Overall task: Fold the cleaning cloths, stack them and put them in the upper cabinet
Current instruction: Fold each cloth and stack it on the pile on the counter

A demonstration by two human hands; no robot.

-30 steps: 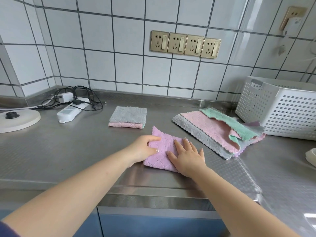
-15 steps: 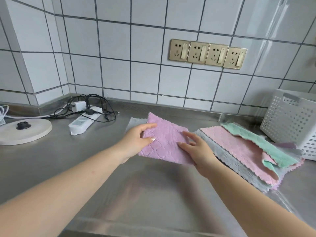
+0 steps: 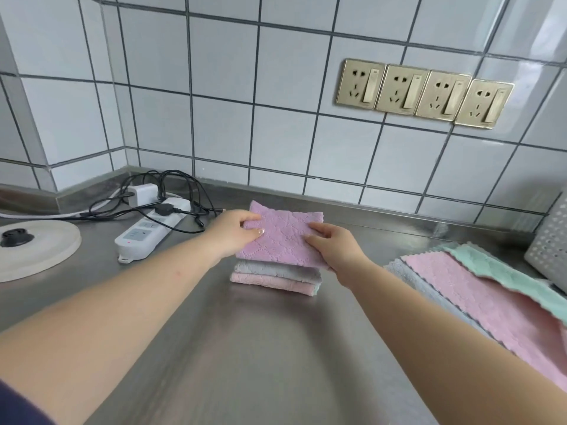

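A folded purple cloth (image 3: 283,237) is held level just over a small stack on the steel counter. My left hand (image 3: 234,230) pinches its left edge, thumb on top. Its right edge is pinched by my right hand (image 3: 336,246). The stack below has a folded grey cloth (image 3: 276,269) lying on a folded pink cloth (image 3: 273,282). Whether the purple cloth touches the grey one I cannot tell. At the right lies a pile of unfolded cloths: pink (image 3: 478,296) over grey (image 3: 408,279), with a green one (image 3: 506,274) on top.
A white power strip (image 3: 150,233) with black cables and a charger lies left of the stack. A round white appliance base (image 3: 33,250) sits at the far left. A perforated white basket (image 3: 549,246) stands at the right edge. Wall sockets (image 3: 423,93) are above.
Both hands lifted the folded purple cloth off the counter near me and carried it away from me to above the grey and pink stack. The view has moved closer to the wall.
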